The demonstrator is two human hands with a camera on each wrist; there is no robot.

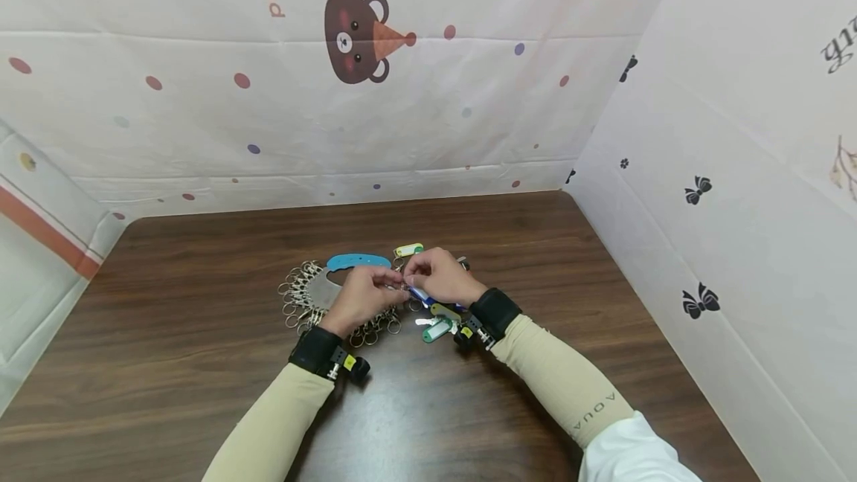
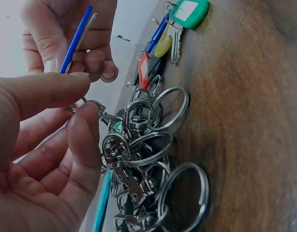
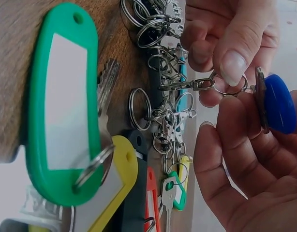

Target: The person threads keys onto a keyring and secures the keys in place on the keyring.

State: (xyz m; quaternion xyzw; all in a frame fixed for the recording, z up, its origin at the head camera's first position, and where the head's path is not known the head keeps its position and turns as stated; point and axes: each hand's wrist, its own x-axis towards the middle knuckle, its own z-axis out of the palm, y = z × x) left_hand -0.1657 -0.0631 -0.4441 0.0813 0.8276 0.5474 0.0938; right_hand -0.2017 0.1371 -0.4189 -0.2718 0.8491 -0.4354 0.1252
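My left hand [image 1: 367,292] pinches a split ring [image 3: 245,84] between thumb and fingers. That ring hangs from a swivel clip [image 3: 201,84] on a large grey key hoop [image 1: 324,290] with a light-blue handle [image 1: 358,260]. Close against it, my right hand [image 1: 443,276] holds a blue key tag [image 3: 280,104] with a metal key [image 3: 261,99] beside it, seen edge-on in the left wrist view. The fingertips of both hands meet at the ring. Fingers partly hide where the key and ring come together.
Several clips with empty split rings [image 2: 185,193] fan around the hoop. By my right hand lie a green key tag [image 1: 437,330], a yellow tag [image 3: 120,164] and a red tag [image 2: 143,70], with keys. Another yellow tag [image 1: 408,250] lies behind, on the brown wooden table [image 1: 201,363].
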